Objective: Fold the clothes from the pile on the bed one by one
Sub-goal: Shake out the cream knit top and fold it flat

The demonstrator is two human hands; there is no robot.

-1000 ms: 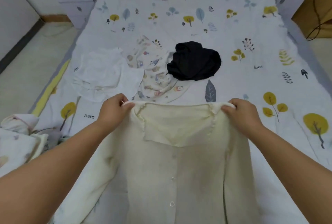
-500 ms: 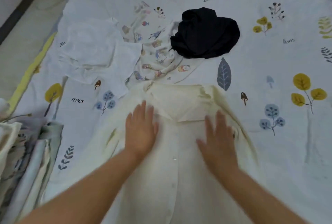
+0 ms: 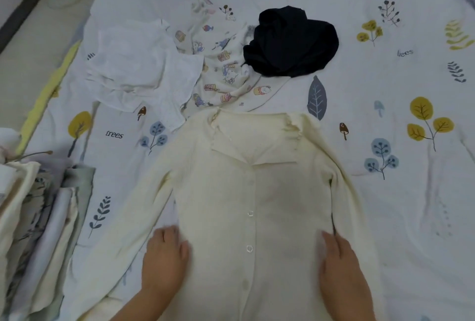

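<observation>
Bed: printed sheet point(image 3: 385, 84) with trees and leaves spreads under everything.
Cardigan: my cream cardigan point(image 3: 257, 192) lies flat, buttoned front up, collar away from me, sleeves spread along its sides.
Left hand: my left hand point(image 3: 164, 259) rests flat on the left hem area, fingers relaxed and gripping nothing.
Right hand: my right hand point(image 3: 339, 261) presses flat by the right side seam, holding nothing.
Done: folded stack point(image 3: 38, 230) sits at my left.
Left: white top point(image 3: 136, 68), cartoon-print garment point(image 3: 223, 71) and black garment point(image 3: 290, 43) lie unfolded beyond the collar; I judge the cardigan is smoothed but not yet folded.
</observation>
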